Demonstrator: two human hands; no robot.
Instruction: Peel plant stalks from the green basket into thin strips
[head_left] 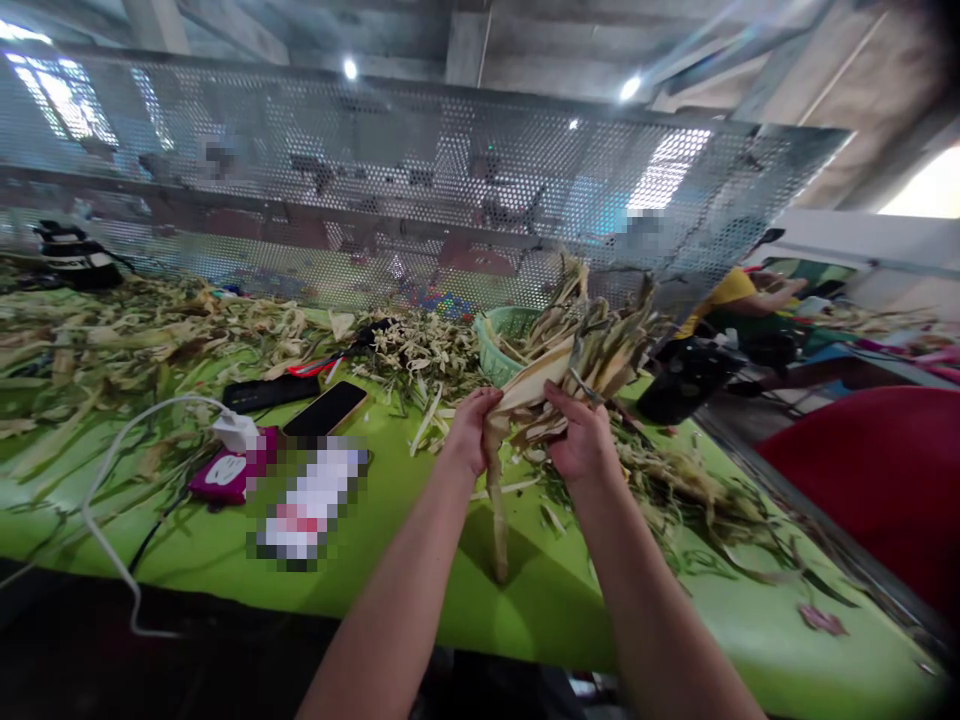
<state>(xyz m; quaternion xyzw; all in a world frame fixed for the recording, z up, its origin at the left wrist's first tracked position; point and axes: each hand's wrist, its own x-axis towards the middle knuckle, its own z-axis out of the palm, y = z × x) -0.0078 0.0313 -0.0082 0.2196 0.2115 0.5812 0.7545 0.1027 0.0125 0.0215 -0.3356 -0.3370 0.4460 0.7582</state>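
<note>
Both my hands grip a pale dried husk strip (534,380) stretched between them above the green table. My left hand (472,430) is closed on its left end, and a loose tail of husk (496,520) dangles below that hand. My right hand (583,435) is closed around the other end, its thumb on top. Just beyond the right hand fans out a bundle of dried husks (619,350); whether the hand holds part of it, I cannot tell. A light green plastic basket (499,350) with more husks stands behind my hands.
Husk scraps (150,340) cover the table's back left, and more scraps (697,490) lie right. A dark phone (327,410), a purple power block (229,475) and a white cable (112,470) lie left. A perforated metal screen (360,190) borders the back; a person (739,295) sits far right.
</note>
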